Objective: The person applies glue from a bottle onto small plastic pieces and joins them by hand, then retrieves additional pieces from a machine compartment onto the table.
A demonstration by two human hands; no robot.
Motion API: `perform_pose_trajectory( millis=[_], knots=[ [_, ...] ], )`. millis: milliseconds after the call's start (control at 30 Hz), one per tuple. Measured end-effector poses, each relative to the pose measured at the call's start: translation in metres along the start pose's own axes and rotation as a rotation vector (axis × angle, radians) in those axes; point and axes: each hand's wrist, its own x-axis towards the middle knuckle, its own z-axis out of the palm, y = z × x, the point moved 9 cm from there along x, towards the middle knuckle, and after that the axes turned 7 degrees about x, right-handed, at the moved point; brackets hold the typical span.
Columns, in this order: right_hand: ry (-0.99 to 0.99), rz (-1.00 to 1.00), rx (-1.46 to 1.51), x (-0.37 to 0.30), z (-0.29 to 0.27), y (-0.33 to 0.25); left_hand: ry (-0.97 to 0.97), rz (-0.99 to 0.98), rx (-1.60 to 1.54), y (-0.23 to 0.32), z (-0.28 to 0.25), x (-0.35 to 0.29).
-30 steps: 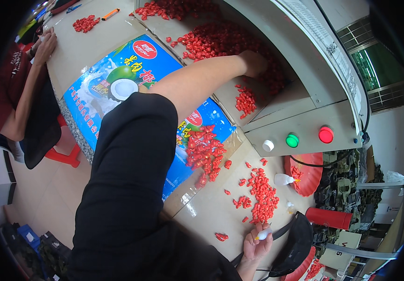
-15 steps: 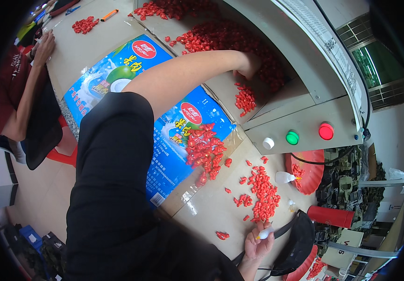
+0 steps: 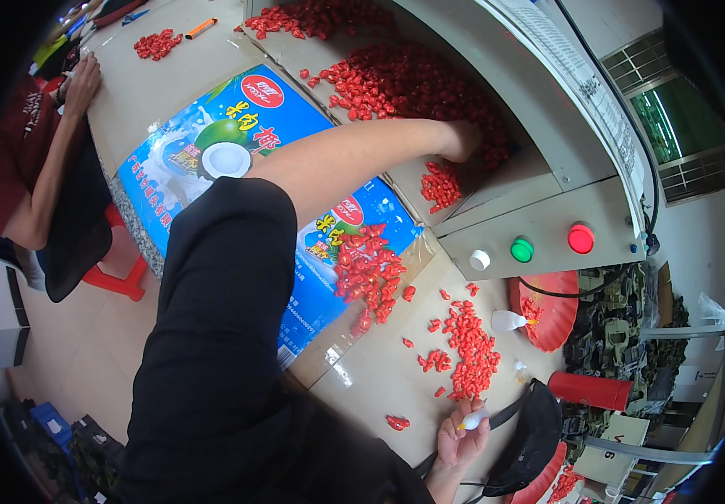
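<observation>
My left arm stretches across the table, and its hand (image 3: pixel 463 141) is inside the grey machine (image 3: pixel 505 217), at the edge of a large heap of small red plastic-looking pieces (image 3: pixel 408 80). Its fingers are hidden in shadow. A smaller group of the same pieces (image 3: pixel 440 186) lies just below that wrist. At the lower right, my right hand (image 3: pixel 456 443) is closed around a small white dropper bottle (image 3: pixel 474 419) with a yellow tip. Right above this hand is a loose pile of red pieces (image 3: pixel 473 353); another pile (image 3: pixel 369 267) rests on the blue printed cardboard (image 3: pixel 148 172).
White, green (image 3: pixel 522 249) and red (image 3: pixel 581 238) buttons sit on the machine's front. Beside it are a red dish (image 3: pixel 557 323), a second white bottle (image 3: pixel 507 321), a red cylinder (image 3: pixel 591 391) and a black bag (image 3: pixel 534 445). A co-worker's hand (image 3: pixel 83 81) is at the far left.
My left hand has shifted a little right and down along the edge of the heap, its forearm lowering too. My right hand keeps its place with the bottle.
</observation>
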Motion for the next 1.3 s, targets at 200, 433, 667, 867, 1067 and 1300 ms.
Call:
perform_pose_trajectory(
  millis=[200, 433, 667, 867, 1067, 1300],
  knots=[
    [0.0, -0.004, 0.006, -0.001, -0.003, -0.002, -0.022, 0.067, -0.103, 0.012, 0.017, 0.005],
    [0.002, -0.027, 0.0, 0.0, -0.001, -0.003, 0.147, -0.056, -0.16, -0.02, -0.029, -0.061],
    [-0.01, 0.01, 0.0, 0.0, -0.002, -0.001, 0.255, 0.053, 0.581, -0.027, -0.046, -0.14],
    [0.021, -0.008, 0.006, 0.0, -0.005, -0.002, 0.142, 0.005, 0.442, -0.06, -0.026, -0.125],
    [0.019, -0.004, -0.021, 0.002, -0.002, 0.002, 0.157, -0.013, 0.401, -0.081, -0.023, -0.111],
    [0.017, -0.016, -0.003, 0.002, -0.003, 0.0, 0.471, -0.343, 0.396, -0.08, -0.075, -0.14]
  ],
)
